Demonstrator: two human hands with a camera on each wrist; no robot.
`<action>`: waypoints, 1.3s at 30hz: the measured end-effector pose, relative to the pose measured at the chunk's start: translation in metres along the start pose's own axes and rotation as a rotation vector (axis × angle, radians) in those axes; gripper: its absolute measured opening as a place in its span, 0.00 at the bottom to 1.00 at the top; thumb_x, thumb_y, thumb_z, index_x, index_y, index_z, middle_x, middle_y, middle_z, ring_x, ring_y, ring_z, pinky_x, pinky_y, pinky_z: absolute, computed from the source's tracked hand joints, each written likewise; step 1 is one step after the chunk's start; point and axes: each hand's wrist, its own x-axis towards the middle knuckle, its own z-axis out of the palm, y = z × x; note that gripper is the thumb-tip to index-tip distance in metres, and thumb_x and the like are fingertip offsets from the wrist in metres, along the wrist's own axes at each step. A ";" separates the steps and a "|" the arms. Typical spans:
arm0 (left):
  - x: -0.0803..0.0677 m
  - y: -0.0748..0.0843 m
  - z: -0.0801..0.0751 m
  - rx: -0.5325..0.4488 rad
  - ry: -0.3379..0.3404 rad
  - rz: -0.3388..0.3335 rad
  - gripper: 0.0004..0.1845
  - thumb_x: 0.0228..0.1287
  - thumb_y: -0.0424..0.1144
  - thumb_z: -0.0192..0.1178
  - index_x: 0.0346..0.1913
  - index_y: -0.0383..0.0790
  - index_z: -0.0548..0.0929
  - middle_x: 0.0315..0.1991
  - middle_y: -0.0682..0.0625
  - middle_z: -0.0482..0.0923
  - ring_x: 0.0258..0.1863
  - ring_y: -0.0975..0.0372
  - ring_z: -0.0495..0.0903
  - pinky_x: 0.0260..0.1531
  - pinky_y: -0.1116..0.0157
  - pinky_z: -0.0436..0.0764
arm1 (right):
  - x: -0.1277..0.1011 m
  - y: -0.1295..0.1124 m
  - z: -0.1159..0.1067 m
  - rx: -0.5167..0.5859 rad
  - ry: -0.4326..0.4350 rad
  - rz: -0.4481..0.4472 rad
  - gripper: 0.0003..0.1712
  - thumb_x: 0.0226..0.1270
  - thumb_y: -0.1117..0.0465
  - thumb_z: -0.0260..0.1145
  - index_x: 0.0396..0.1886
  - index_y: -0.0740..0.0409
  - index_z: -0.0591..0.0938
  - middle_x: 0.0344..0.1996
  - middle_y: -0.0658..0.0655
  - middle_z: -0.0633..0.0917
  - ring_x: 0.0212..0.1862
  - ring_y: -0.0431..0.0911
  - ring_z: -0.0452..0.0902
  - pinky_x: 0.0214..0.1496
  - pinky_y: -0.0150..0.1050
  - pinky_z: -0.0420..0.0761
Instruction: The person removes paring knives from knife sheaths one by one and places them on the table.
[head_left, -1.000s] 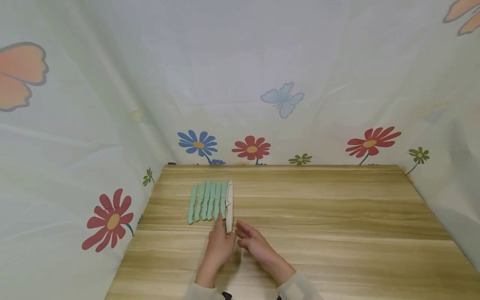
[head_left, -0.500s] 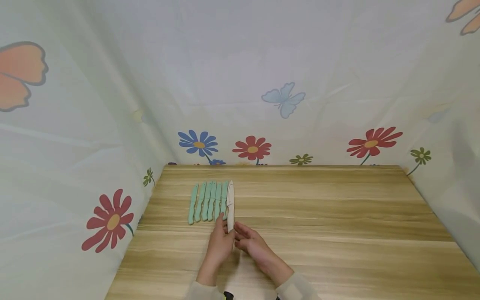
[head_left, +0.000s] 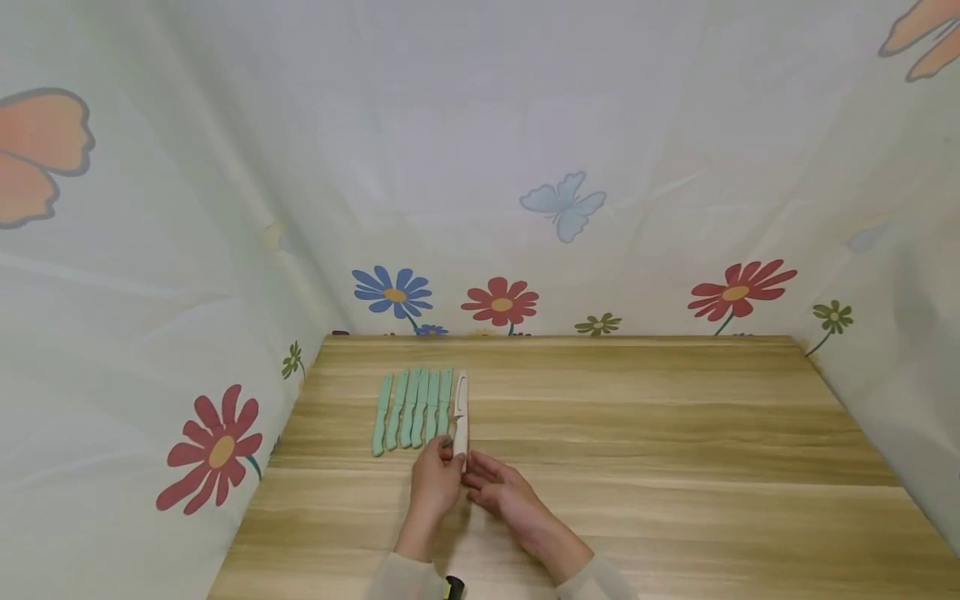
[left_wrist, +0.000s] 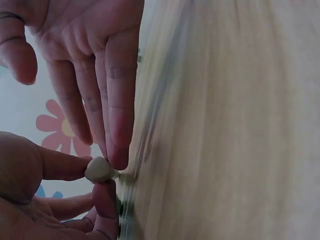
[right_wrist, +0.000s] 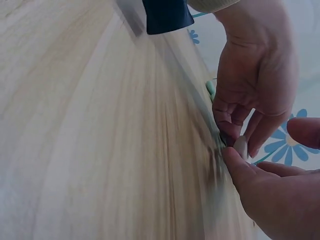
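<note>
Left hand (head_left: 437,482) pinches the white knife (head_left: 461,423) by its handle (head_left: 461,442), blade ahead, beside the right hand (head_left: 517,504) with fingers extended.

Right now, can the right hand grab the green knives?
Probably not straight across: the left hand, pinching the white knife, sits between the right hand and the green knives. Reaching over might work.

A wood-grain tabletop (head_left: 637,433) forms the support surface. Six mint-green knives (head_left: 417,429) lie on its left-hand portion, side by side in one row, blades toward the rear edge, handles toward the person.
</note>
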 end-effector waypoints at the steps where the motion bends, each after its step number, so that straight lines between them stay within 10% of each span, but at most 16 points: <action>1: 0.001 0.000 -0.001 0.005 -0.003 0.003 0.21 0.68 0.31 0.65 0.61 0.27 0.80 0.40 0.42 0.86 0.39 0.56 0.82 0.41 0.57 0.83 | -0.001 -0.001 0.000 0.003 0.007 0.001 0.41 0.69 0.73 0.52 0.79 0.76 0.52 0.77 0.77 0.61 0.76 0.64 0.66 0.75 0.48 0.73; 8: 0.006 0.000 -0.003 -0.012 -0.078 -0.001 0.16 0.68 0.32 0.65 0.55 0.27 0.85 0.37 0.45 0.86 0.37 0.59 0.81 0.38 0.62 0.82 | -0.002 -0.002 -0.003 -0.008 0.064 -0.004 0.41 0.68 0.72 0.55 0.79 0.75 0.53 0.75 0.77 0.64 0.74 0.63 0.68 0.71 0.42 0.77; 25: -0.003 0.004 0.015 -0.407 -0.178 -0.031 0.20 0.67 0.24 0.63 0.60 0.20 0.77 0.46 0.34 0.81 0.40 0.58 0.83 0.40 0.63 0.90 | -0.003 -0.006 -0.021 -0.026 0.165 -0.079 0.34 0.73 0.71 0.52 0.76 0.78 0.59 0.74 0.77 0.65 0.75 0.66 0.66 0.74 0.49 0.74; 39: -0.018 0.010 0.025 -0.473 -0.425 0.021 0.28 0.63 0.24 0.66 0.66 0.27 0.75 0.41 0.43 0.80 0.36 0.62 0.84 0.40 0.63 0.88 | -0.013 -0.003 -0.038 -0.061 0.412 -0.082 0.26 0.73 0.67 0.65 0.66 0.76 0.76 0.57 0.72 0.85 0.47 0.43 0.86 0.48 0.36 0.88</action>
